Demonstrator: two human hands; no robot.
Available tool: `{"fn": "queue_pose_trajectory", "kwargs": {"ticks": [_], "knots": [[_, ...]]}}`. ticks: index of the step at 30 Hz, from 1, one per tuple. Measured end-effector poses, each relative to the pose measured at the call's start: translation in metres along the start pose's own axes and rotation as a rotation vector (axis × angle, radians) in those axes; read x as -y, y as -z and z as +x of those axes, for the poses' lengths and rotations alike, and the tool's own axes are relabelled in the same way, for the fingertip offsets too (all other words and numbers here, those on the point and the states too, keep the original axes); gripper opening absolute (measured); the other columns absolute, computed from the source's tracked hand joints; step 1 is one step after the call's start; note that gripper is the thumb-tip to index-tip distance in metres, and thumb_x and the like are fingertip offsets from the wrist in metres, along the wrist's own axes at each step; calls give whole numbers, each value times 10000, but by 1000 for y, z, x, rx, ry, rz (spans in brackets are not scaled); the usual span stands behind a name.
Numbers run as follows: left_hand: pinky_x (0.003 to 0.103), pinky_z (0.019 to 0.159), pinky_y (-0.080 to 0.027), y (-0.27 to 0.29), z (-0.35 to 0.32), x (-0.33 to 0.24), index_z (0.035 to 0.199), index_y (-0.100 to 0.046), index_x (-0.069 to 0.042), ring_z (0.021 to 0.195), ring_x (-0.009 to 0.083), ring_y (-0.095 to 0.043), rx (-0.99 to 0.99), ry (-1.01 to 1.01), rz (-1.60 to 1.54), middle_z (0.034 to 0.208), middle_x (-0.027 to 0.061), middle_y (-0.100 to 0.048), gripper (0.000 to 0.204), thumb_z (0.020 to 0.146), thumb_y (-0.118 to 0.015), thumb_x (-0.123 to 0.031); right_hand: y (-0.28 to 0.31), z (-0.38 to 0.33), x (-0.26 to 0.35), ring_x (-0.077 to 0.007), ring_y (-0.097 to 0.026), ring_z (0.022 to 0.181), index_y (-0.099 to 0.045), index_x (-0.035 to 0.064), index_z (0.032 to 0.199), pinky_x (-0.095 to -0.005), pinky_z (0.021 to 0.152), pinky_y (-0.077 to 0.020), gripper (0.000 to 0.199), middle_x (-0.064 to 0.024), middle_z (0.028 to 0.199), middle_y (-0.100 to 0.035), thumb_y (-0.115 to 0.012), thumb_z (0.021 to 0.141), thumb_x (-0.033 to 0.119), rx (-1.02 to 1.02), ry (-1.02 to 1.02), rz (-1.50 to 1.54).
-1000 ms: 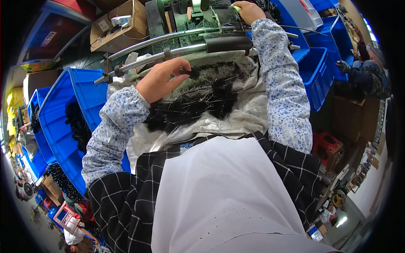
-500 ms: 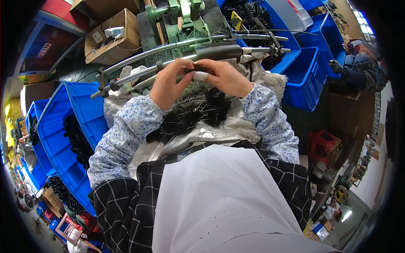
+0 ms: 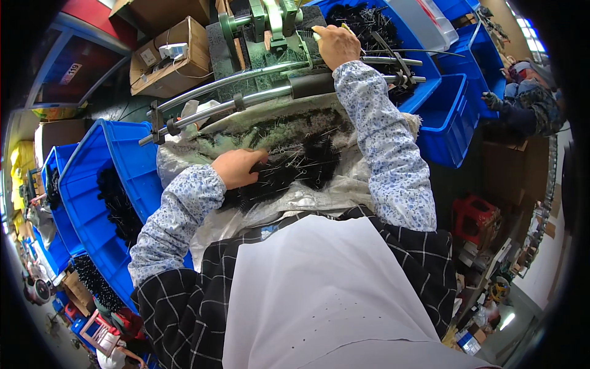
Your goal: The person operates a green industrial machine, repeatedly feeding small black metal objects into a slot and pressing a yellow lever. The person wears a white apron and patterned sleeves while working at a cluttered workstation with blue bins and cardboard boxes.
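Observation:
A heap of black wire brushes (image 3: 295, 163) with thin metal stems and looped ends lies on pale sacking in front of me. My left hand (image 3: 238, 168) rests at the heap's left edge, thumb and forefinger apart, touching the brushes. My right hand (image 3: 338, 47) is stretched forward past the metal rails, beside the green machine (image 3: 273, 21). Its fingers are pinched together near the machine's front, where a small dark bristly piece shows at the fingertips. What lies inside the pinch is mostly hidden.
Two curved metal rails (image 3: 246, 79) cross between me and the machine. Blue bins (image 3: 92, 178) with black brushes stand at left; another blue bin (image 3: 448, 120) stands at right. A cardboard box (image 3: 172, 58) sits at far left. Another person (image 3: 528, 101) is at far right.
My hands were together above the heap and have separated. The right hand has gone forward and right to the machine; the left has come down onto the brushes.

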State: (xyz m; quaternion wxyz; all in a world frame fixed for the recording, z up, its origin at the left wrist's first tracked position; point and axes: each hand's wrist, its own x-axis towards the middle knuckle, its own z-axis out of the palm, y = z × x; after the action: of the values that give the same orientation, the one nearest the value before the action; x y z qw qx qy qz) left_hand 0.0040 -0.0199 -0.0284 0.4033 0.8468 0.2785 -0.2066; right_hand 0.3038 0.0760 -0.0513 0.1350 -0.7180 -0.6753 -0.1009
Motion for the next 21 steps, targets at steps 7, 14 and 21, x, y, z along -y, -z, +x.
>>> {"fn": "queue_pose_trajectory", "kwargs": {"ticks": [7,14,21], "knots": [[350,641,-483,8,-6,2,970,-558,-78,696,244,-595,-185,-146,-60,861,99,-593,244,738,-613,-127,-12,6,-7,-216,-613,810,-668,220,1024,-343,760,-495,242,-43,858,-649,-560,819,152,-41,82,52],[247,597,-449,42,-13,-8,981,-560,-39,639,118,-497,-410,-181,-375,854,47,-532,257,729,-606,-40,-4,8,-12,-212,-542,954,-601,174,1120,-400,840,-410,339,-23,1021,-576,-602,801,289,2,89,-24],[267,639,-466,43,-13,-3,967,-557,-31,690,138,-527,-453,-296,-414,858,64,-523,222,750,-594,-62,-24,-5,-20,-269,-556,1026,-606,100,1066,-441,811,-436,333,-85,981,-637,-588,757,224,-120,20,77]]}}
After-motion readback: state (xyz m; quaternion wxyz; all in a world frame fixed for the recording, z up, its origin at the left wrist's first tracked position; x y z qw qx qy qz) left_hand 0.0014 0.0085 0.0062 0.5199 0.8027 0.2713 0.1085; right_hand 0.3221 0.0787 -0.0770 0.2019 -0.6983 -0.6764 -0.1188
